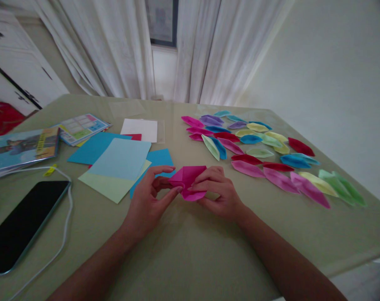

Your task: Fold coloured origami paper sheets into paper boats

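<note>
Between my two hands is a piece of bright pink origami paper, partly folded, with creases and a pointed left end. My left hand pinches that left end between thumb and fingers. My right hand grips the other side, its fingers lying over the paper and the thumb beneath. Just left of the hands lie loose sheets of paper: a light blue sheet, a pale green sheet and darker blue sheets. Right of them, many folded paper boats in several colours lie in loose rows.
A smartphone and a white cable lie on the left of the table. Behind them are a magazine and printed cards. A white square in a clear sleeve lies further back. Curtains hang beyond the table.
</note>
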The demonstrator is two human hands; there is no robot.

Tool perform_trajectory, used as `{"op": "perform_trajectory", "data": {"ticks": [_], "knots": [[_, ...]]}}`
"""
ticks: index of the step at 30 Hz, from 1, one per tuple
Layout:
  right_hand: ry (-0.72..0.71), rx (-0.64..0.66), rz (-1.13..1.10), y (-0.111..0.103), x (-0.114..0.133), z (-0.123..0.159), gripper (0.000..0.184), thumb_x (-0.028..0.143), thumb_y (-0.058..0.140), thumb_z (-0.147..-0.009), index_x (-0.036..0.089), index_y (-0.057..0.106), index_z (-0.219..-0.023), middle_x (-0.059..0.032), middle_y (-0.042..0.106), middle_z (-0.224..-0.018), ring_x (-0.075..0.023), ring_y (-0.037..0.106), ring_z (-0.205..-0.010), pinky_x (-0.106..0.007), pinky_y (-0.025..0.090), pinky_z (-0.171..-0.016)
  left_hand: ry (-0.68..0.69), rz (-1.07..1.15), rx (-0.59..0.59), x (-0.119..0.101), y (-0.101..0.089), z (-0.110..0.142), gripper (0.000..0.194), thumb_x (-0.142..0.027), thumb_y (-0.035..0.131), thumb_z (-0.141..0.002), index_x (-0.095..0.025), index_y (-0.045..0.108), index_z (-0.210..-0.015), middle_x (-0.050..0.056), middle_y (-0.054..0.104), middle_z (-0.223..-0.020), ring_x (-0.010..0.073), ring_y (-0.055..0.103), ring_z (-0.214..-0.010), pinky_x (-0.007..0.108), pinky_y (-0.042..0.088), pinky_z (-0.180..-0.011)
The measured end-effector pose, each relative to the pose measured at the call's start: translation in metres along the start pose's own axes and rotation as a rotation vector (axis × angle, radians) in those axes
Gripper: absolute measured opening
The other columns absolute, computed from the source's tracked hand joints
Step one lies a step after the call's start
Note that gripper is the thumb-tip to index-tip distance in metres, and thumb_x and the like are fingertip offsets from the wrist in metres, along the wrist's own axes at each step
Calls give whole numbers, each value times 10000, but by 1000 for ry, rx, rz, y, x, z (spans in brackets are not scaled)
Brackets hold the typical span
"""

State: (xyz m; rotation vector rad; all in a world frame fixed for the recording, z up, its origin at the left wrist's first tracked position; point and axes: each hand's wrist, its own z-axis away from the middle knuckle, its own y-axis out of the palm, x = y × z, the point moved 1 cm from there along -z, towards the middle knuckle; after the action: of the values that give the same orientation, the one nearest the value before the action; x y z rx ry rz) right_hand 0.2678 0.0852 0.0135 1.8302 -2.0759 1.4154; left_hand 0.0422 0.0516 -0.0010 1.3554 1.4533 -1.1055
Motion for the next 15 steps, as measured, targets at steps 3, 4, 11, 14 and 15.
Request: {"op": "perform_trajectory", "data": {"ticks": [3, 4, 11, 14, 15], "knots": [[-30, 2, 98, 3, 1, 2, 102, 281, 765, -946, 298, 798, -1041, -22, 791, -1010, -225, 712, -929, -456, 408, -933, 5, -40, -52, -1, 1, 1, 343, -265, 845, -861, -219, 648, -1138, 34, 761, -1016, 197, 773, -910, 329, 657, -842], [-27, 3, 112, 4, 2, 2, 101, 272, 751, -956, 297, 794, -1044, -23, 792, -1014, -225, 711, -933, -456, 400, -933, 15, -73, -59, -1, 0, 2, 308, -264, 836, -870, -217, 662, -1121, 32, 769, -992, 197, 771, -904, 325, 655, -836], [46, 18, 102, 7, 7, -1, 140, 196, 690, -973, 286, 763, -1051, -17, 802, -1028, -225, 713, -964, -449, 401, -943, 19, -236, 45, -5, 0, 5, 232, -369, 693, -1001, -243, 745, -1189, 54, 817, -1149, 230, 785, -1027, 354, 647, -903], [73, 3, 62, 8, 8, -1, 156, 158, 688, -962, 271, 738, -1056, -14, 808, -1020, -223, 719, -960, -441, 411, -934, 18, -202, 108, -4, 2, 7, 341, -392, 729, -981, -273, 710, -1299, 49, 795, -1241, 237, 770, -1097, 369, 631, -964], [84, -8, 53, 9, 8, -1, 152, 153, 690, -960, 267, 731, -1052, -13, 809, -1011, -221, 720, -947, -438, 415, -927, 18, -195, 115, -3, 2, 7, 380, -387, 756, -963, -279, 695, -1322, 49, 789, -1256, 238, 768, -1104, 375, 627, -977]]}}
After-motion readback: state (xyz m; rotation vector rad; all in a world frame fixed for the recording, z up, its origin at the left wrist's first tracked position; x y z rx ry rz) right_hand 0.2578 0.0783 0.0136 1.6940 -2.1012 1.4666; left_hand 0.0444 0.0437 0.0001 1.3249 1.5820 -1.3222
